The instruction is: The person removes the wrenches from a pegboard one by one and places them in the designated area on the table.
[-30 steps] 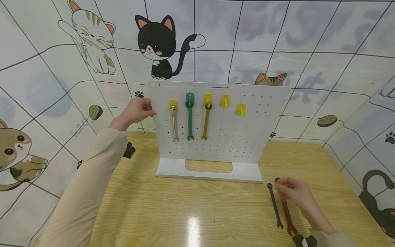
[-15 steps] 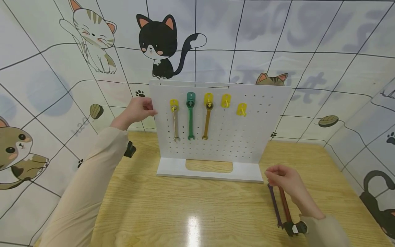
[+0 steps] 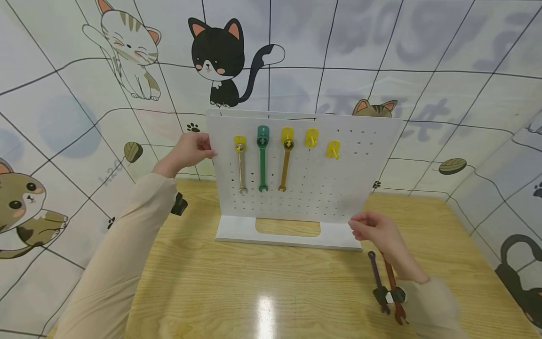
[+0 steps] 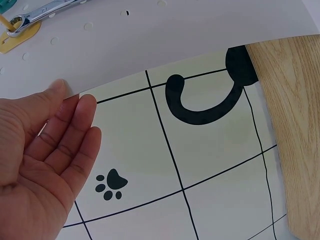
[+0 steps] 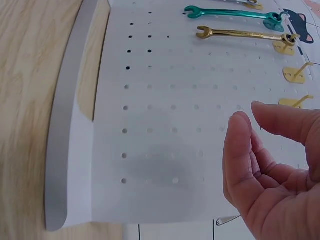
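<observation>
My left hand (image 3: 190,148) grips the left edge of a white pegboard (image 3: 322,188), thumb in front and fingers behind, as the left wrist view also shows. Three combination wrenches hang on the board: a silver wrench (image 3: 242,169), a green wrench (image 3: 263,167) and a gold wrench (image 3: 285,167). In front of the board's lower right corner hovers my right hand (image 3: 378,233), fingers loosely curled. Between its thumb and forefinger the right wrist view shows a gap with nothing in it. Below it on the table lie a purple wrench (image 3: 375,268) and a reddish-brown wrench (image 3: 399,313), partly covered by the wrist camera.
Two yellow hooks, an upper hook (image 3: 311,138) and a lower hook (image 3: 333,150), carry nothing. The board's white base (image 3: 288,240) stands on the wooden table (image 3: 211,282). Behind rises a wall covering (image 3: 330,47) printed with cats.
My right hand has moved up and left, from the head of the reddish-brown wrench to the board's lower right corner. Both wrenches stay on the table. My left hand keeps its grip.
</observation>
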A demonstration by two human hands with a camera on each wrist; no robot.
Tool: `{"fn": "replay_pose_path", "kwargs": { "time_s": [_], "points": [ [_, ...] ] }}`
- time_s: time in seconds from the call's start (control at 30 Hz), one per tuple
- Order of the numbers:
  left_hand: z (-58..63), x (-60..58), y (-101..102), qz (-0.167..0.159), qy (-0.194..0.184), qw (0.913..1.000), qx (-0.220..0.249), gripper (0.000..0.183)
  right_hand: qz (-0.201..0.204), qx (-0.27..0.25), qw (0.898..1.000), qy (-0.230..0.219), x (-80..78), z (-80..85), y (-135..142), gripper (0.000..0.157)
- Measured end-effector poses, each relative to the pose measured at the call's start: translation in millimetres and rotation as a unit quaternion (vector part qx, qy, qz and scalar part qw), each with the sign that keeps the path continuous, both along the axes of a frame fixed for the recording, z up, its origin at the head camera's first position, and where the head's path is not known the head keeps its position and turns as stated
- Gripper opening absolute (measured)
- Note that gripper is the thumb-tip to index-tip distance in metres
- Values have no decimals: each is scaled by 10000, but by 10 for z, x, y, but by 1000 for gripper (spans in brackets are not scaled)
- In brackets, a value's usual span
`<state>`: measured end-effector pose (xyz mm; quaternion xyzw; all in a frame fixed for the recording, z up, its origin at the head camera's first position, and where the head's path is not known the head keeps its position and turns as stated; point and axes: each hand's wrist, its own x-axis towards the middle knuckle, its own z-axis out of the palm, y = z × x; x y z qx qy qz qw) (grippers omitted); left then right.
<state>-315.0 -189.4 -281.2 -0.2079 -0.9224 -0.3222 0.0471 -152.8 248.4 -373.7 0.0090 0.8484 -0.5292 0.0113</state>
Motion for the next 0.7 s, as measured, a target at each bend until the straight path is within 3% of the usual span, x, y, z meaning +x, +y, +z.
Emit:
{"fn": "replay_pose_path", "kwargs": {
  "time_s": [0.2, 0.7],
  "points": [
    [-8, -9, 0, 29, -9, 10000, 6, 10, 161, -135, 9996, 183, -75, 56, -119, 28],
    [-15, -24, -2, 8, 45, 10000, 1, 10, 360, -534, 9978, 139, -277, 209, -446, 25]
  ]
}}
